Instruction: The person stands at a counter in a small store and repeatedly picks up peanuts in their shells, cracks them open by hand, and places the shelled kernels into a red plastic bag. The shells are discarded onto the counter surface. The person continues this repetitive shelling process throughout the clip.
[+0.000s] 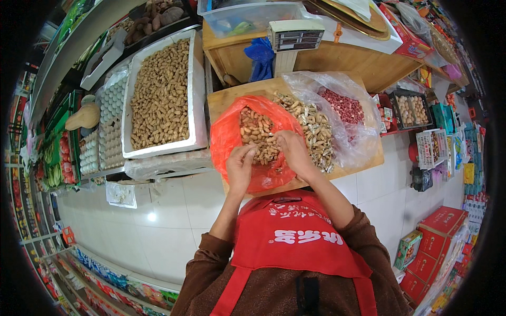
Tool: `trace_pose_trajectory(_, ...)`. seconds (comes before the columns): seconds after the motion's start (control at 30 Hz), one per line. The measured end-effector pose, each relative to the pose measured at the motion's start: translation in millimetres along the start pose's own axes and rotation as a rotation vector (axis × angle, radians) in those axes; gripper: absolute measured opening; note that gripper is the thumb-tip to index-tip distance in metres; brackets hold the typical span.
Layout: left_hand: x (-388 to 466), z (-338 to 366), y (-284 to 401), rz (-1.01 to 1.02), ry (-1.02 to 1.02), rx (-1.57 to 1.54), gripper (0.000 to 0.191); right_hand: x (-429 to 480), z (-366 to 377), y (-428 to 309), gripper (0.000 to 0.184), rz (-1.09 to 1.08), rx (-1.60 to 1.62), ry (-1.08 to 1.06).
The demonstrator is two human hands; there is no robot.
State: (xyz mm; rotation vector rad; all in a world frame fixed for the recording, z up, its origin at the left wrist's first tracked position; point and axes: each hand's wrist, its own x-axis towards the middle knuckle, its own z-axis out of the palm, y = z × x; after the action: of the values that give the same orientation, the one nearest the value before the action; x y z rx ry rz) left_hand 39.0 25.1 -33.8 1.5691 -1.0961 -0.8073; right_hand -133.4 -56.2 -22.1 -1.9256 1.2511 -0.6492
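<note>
A red plastic bag (pixel 223 138) lies opened out on a wooden board, with unshelled peanuts (pixel 257 132) inside it. Over the near left part of these peanuts is my left hand (pixel 240 166), its thumb and fingertips drawn together. My right hand (pixel 292 152) reaches in from the other side, fingers bent and thumb close to the forefinger. Whether a peanut sits in either set of fingertips is too small to tell. Right of the bag, empty peanut shells (pixel 318 132) are heaped. Beyond them, reddish shelled peanuts (pixel 344 106) rest in a clear plastic bag (pixel 365 136).
The wooden board (pixel 225 98) backs onto a wooden counter (pixel 336 59) bearing a scale display (pixel 298 35). A white foam box (pixel 197 91) of peanuts stands left, beside egg trays (pixel 112 98). Red cartons (pixel 431 252) stack at lower right; shelves (pixel 114 282) line the lower left.
</note>
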Motion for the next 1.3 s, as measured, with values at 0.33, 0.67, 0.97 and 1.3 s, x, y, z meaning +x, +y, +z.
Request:
trace_pose_trajectory(0.33, -5, 0, -15, -0.089, 0.01, -0.14, 0.033, 20, 37, 13, 0.026, -0.114, -0.635, -0.186)
trace_pose_trajectory(0.67, -7, 1, 2, -0.233, 0.01, -0.526, 0.03, 10, 9, -15, 0.016, 0.296, 0.75, -0.299)
trace_pose_trajectory(0.97, 1, 16, 30, -0.393, -0.144, -0.815, 0.028, -11, -7, -38, 0.013, 0.349, 1.099, -0.285)
trace_pose_trajectory(1.3, 4, 13, 29, -0.515, -0.295, -1.045, 0.027, -23, -20, -39, 0.018, 0.13, 0.934, -0.167)
